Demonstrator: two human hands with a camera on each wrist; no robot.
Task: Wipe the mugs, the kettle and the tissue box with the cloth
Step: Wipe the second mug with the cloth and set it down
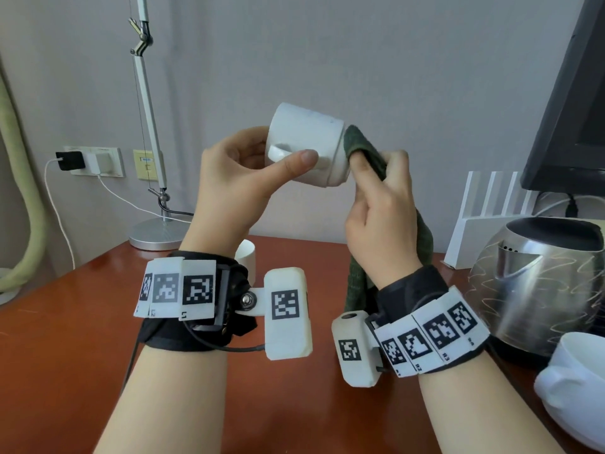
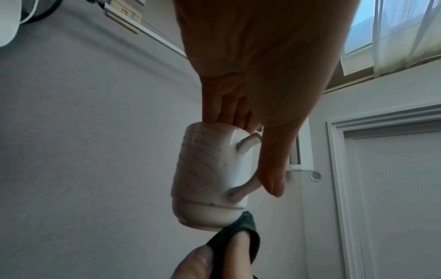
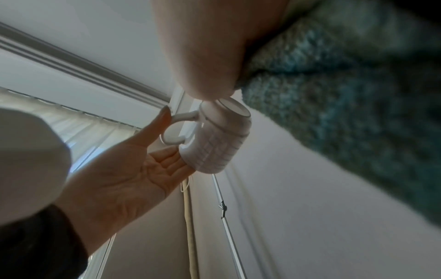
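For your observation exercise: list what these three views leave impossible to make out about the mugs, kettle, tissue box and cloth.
- Tissue box: in no view.
- Held mug: its far side is hidden in the head view, where the left hand covers part.
- Mug on the table: mostly behind the left wrist.
- Kettle: cut off by the right edge.
- Cloth: blurred in the right wrist view.

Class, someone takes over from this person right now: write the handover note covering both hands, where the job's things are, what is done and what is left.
Left hand: holds the white mug in the air, on its side.
Right hand: grips the green cloth, pressing it at the mug's right end.
Kettle: on the table, right, untouched. Two more mugs stand there, one behind the left wrist, one near right.
Tissue box: not in view.
Done: cannot tell. Left: this mug, at least.
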